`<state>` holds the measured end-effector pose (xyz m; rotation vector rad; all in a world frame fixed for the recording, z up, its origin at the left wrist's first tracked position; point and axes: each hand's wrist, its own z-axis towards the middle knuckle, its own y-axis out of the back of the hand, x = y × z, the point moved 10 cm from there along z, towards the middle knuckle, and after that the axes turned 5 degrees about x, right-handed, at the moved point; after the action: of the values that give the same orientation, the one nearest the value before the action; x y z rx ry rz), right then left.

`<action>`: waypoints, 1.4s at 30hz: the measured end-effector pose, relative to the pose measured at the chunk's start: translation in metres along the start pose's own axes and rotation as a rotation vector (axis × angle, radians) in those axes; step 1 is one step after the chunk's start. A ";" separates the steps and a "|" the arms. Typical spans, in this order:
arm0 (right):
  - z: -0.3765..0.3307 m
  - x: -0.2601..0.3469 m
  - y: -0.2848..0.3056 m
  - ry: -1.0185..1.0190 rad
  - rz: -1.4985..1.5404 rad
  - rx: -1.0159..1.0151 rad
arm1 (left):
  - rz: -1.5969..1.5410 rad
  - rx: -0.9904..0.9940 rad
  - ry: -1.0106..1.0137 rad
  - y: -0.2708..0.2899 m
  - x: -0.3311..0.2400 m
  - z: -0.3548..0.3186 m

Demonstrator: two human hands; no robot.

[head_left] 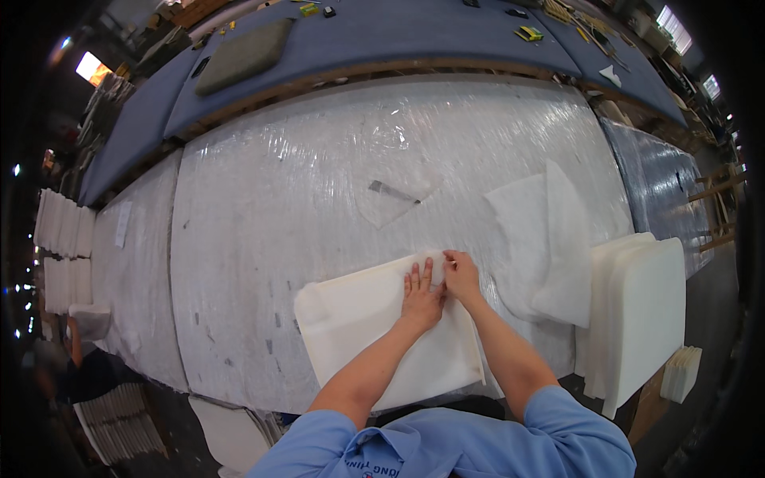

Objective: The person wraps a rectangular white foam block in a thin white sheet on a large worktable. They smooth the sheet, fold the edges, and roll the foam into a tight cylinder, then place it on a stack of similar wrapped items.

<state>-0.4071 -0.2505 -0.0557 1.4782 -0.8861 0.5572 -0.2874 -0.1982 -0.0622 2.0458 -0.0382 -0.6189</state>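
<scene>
A white padded cushion panel [362,319] with rounded corners lies on the plastic-wrapped table [255,215] in front of me. My left hand [423,296] rests flat on the panel near its far right corner, fingers stretched out. Right beside it, my right hand [460,276] is closed at that corner, its fingertips pinching the edge. Whether it grips the panel's cover or a thin layer of wadding there is too small to make out. Thin white wadding sticks out along the panel's far left edge.
White wadding sheets [550,239] lie to the right on the table. Beyond them stands a stack of white cushion panels [645,311]. Across the far side runs a blue padded table [414,36] with a grey-green cushion [245,57]. Another person's arm [76,342] shows at far left.
</scene>
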 end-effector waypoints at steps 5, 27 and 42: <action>0.027 0.065 -0.024 0.144 -0.039 0.139 | 0.003 0.035 0.031 0.004 0.016 -0.012; 0.080 0.053 -0.056 0.115 0.017 0.523 | -0.080 -0.299 -0.043 0.019 0.006 -0.012; 0.105 0.004 -0.093 0.032 -0.437 0.492 | 0.033 -0.247 0.052 0.002 0.016 0.021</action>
<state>-0.3486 -0.3599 -0.1214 2.0323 -0.3850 0.4854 -0.2825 -0.2201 -0.0759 1.8171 0.0330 -0.5226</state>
